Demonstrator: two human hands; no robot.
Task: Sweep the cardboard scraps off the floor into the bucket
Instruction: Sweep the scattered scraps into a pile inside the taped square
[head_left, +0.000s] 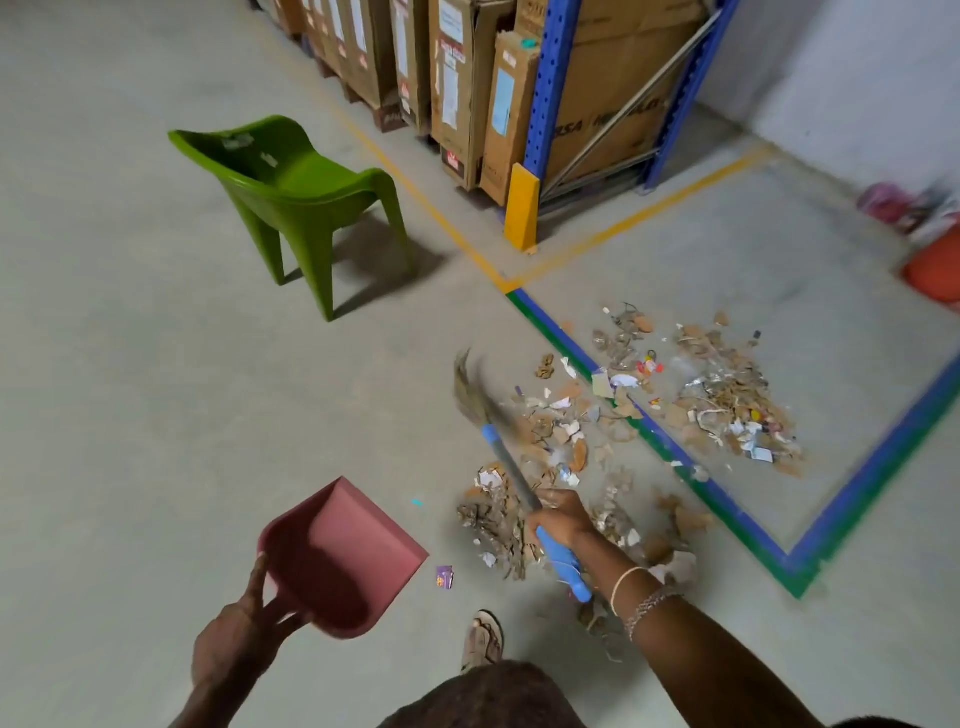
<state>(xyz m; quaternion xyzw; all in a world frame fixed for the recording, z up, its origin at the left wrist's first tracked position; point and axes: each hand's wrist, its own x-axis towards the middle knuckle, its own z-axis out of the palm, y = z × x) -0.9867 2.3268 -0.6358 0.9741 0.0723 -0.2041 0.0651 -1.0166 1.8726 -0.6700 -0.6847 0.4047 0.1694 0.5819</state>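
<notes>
The right hand (558, 519) grips the broom (511, 467) by its handle; the left hand (244, 629) holds a pink dustpan (343, 551) by its back rim. Cardboard scraps (545, 447) lie strewn lower centre to right, across the taped line (737, 512) — short strokes toward one heap, pan lip flat, would serve best. Smooth concrete floor (156, 389); green chair (296, 197) upper left, boxes (457, 88) behind. No bucket clearly shows.

Right hand (561, 519): bare; at its wrist a thin pale bangle (626, 586) and, just nearer, a silvery chain bracelet (647, 608).
Left hand (234, 644): bare.
Foot: light strappy sandal (483, 642).
Clothing: dark brownish fabric (488, 696), near edge.
</notes>
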